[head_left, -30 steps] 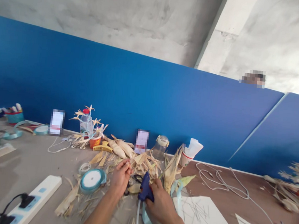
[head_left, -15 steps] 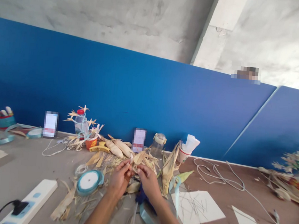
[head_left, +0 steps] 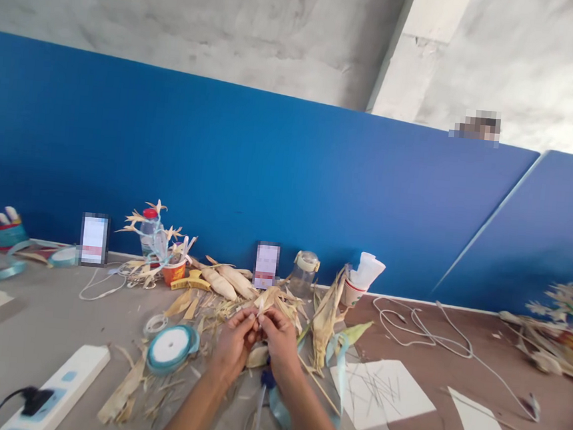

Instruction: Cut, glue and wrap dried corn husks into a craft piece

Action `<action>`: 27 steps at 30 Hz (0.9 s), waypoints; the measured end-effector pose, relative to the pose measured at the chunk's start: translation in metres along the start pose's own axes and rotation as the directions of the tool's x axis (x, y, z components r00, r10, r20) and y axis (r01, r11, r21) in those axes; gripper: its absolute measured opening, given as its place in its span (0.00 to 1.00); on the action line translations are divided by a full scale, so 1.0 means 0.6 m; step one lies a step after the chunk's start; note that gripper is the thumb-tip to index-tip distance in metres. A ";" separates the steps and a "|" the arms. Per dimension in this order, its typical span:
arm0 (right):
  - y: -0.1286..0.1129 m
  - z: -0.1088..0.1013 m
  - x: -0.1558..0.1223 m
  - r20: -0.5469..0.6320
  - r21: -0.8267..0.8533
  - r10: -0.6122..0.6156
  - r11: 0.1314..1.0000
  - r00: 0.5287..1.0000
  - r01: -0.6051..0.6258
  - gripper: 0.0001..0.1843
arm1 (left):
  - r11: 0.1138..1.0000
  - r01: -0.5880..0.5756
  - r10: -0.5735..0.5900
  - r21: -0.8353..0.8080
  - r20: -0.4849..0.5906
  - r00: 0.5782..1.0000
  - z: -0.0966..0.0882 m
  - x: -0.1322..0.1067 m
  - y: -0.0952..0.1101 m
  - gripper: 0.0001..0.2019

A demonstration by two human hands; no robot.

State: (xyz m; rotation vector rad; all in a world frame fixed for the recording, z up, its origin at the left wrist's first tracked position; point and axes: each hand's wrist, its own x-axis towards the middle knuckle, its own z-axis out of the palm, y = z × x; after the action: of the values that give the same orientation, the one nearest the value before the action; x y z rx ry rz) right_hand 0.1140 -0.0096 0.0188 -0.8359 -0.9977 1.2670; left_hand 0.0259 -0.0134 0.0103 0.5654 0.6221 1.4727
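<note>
Both hands meet over the husk-strewn middle of the table. My left hand (head_left: 236, 338) is closed, thumb and fingertips pinching a small pale piece of corn husk (head_left: 261, 306). From the other side my right hand (head_left: 278, 340) pinches the same piece, its fingertips touching those of the left. Most of the piece is hidden by the fingers. Below my right hand a thin pale stick (head_left: 321, 387) slants down to the right; whether the hand holds it I cannot tell. Dry corn husks (head_left: 225, 282) lie just beyond the hands. A roll of blue ribbon (head_left: 170, 347) sits left of my left hand.
A power strip (head_left: 64, 383) with a black plug lies front left. At the back stand a bottle (head_left: 150, 233), two phones, a clear jar (head_left: 304, 273) and a paper cup (head_left: 354, 293). Right are white paper (head_left: 386, 394) with thin wires and a white cable (head_left: 421, 337).
My right hand has moved slightly left and up, so the fingertips of both hands now meet. The thin stick now shows beside my right wrist. The view has shifted a little.
</note>
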 end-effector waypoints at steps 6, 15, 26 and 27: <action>-0.004 -0.011 0.000 0.087 0.126 0.030 0.991 0.996 -0.041 0.05 | 1.000 -0.010 0.010 0.020 0.026 1.000 0.000 -0.001 -0.002 0.15; -0.023 -0.011 -0.003 0.141 0.189 0.069 0.977 0.988 -0.096 0.11 | 0.997 -0.023 0.020 0.070 0.046 0.999 0.001 -0.003 -0.003 0.14; -0.001 -0.012 0.004 0.000 0.089 0.009 0.996 1.000 -0.009 0.16 | 0.920 -0.181 0.182 0.348 0.030 0.983 -0.010 0.002 -0.015 0.14; 0.002 -0.013 0.005 -0.014 0.078 0.000 0.997 1.000 0.001 0.16 | 0.903 -0.189 0.191 0.386 0.034 0.981 -0.009 0.000 -0.013 0.13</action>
State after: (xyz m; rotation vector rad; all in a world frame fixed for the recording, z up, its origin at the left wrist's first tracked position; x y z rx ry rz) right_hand 0.1208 -0.0064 0.0155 -0.7827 -0.9315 1.2901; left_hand 0.0281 -0.0136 0.0010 0.9540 0.8931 1.5407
